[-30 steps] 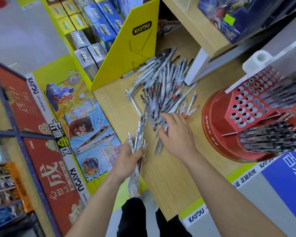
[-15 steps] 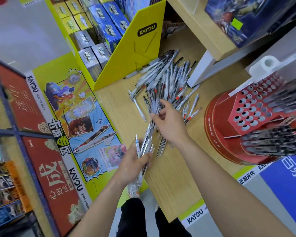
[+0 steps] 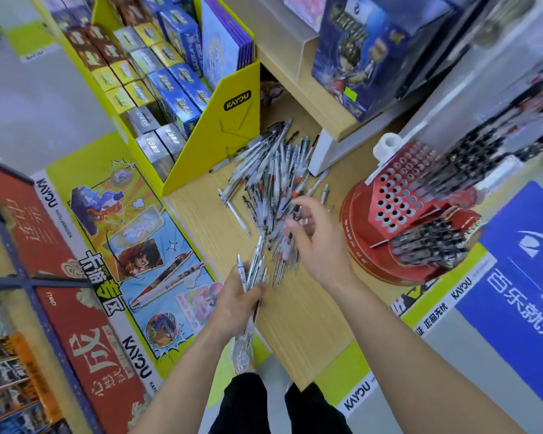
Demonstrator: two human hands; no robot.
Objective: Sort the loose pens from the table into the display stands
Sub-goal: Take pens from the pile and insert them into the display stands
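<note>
Spill risk: your left hand [image 3: 239,298] grips fanned pen bundle [image 3: 255,268] beside pile [image 3: 273,180]; adding more may loosen it. Over pile, your right hand [image 3: 318,243]: pinch unclear.

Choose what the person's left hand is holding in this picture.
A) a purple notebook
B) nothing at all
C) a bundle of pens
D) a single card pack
C: the left hand grips a bundle of pens near the table's front edge, while the right hand is above the pile of loose pens.
</note>
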